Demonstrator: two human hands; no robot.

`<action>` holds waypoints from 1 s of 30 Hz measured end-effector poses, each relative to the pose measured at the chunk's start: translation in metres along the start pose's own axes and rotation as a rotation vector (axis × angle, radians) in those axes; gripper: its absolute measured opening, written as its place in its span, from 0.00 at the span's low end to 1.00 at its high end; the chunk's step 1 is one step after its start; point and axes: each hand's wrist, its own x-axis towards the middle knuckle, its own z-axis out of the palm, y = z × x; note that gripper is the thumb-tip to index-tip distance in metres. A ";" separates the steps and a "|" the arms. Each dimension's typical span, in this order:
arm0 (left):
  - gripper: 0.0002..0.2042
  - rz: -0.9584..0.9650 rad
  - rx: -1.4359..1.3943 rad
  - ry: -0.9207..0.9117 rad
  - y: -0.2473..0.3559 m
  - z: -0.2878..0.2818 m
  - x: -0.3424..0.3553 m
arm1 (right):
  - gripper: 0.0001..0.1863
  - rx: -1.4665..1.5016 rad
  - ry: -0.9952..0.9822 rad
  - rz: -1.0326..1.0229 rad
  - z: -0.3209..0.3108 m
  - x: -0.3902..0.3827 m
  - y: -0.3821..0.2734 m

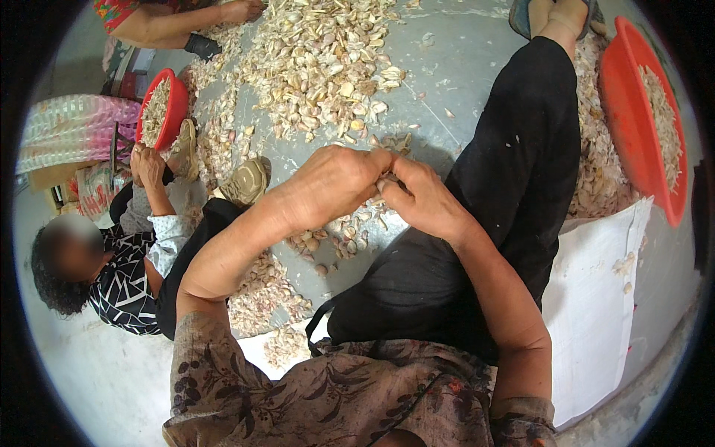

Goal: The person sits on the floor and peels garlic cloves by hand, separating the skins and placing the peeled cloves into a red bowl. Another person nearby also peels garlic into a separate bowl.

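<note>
My left hand (pixel 335 179) and my right hand (pixel 423 200) meet fingertip to fingertip above my lap. Both are closed in a pinch; whatever lies between the fingertips is too small and covered to make out. Just beyond them spreads a large heap of garlic cloves (pixel 313 67) on the grey floor. Under my left wrist lie more loose cloves (pixel 346 237), some still in purplish skin.
At my right stands a red basin (pixel 629 112) of pale cloves, beside garlic skins (pixel 596 164) and a white sack (pixel 588 313). A co-worker (pixel 123 276) sits at left by a smaller red basin (pixel 179 100). Another person's arm (pixel 179 24) reaches in at the top left.
</note>
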 end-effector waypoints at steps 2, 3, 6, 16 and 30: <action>0.09 0.000 -0.007 -0.046 -0.001 -0.004 0.004 | 0.15 0.026 -0.045 0.093 -0.003 -0.001 -0.008; 0.09 0.000 -0.011 -0.068 0.000 -0.005 0.006 | 0.15 0.039 -0.067 0.140 -0.004 -0.001 -0.011; 0.13 -0.094 -0.053 -0.049 0.003 0.008 0.007 | 0.15 -0.056 -0.001 0.187 -0.002 0.000 -0.014; 0.09 -0.227 -1.329 0.293 -0.015 0.051 -0.023 | 0.16 -0.025 -0.019 0.123 -0.006 0.000 -0.001; 0.07 -0.283 -1.307 0.787 0.027 0.084 -0.025 | 0.09 0.298 -0.040 0.081 0.005 -0.001 -0.013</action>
